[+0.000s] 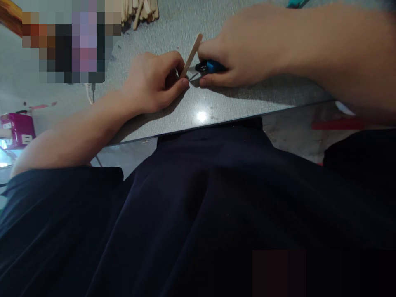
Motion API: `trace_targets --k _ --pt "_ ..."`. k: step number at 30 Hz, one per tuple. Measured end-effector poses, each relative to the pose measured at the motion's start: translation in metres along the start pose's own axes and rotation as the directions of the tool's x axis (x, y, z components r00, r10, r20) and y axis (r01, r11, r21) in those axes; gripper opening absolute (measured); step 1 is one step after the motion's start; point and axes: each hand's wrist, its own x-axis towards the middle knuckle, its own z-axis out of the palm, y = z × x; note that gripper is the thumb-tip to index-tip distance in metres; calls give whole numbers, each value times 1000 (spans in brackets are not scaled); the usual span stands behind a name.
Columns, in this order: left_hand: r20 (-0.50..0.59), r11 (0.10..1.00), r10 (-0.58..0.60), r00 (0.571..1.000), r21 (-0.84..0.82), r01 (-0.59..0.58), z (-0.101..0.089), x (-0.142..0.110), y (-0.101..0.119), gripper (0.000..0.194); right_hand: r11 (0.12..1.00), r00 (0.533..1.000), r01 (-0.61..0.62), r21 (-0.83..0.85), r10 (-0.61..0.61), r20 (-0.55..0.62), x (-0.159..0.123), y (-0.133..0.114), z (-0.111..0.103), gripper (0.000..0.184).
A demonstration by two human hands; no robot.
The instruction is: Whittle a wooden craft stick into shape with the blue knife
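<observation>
Jutting from left grip (153, 82), wooden stick (193, 53), knife blade (192, 69) beside

Left fingers (178, 88) hold a wooden stick (192, 53), right fingers (213, 80) a blue knife (214, 66).

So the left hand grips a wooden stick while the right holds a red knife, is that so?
Not red: the head view shows the knife in the right hand is blue and black. The left hand does grip the wooden stick.
</observation>
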Motion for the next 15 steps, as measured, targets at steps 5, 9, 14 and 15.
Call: trace_targets --k 5,9,14,15 --pt "-2 1000 -5 1000 10 5 -2 -1 2 44 998 1000 -23 62 22 9 0 -1 0 87" --pt "31 1000 -6 1000 19 6 -5 0 4 47 999 1000 -18 44 17 7 -1 1 0 89" --pt "9 1000 4 1000 12 -4 -3 0 2 45 999 1000 -13 29 13 -5 -1 1 0 90" --pt "-1 1000 4 1000 13 -4 -3 0 2 45 999 1000 -17 31 17 -3 -1 0 0 90"
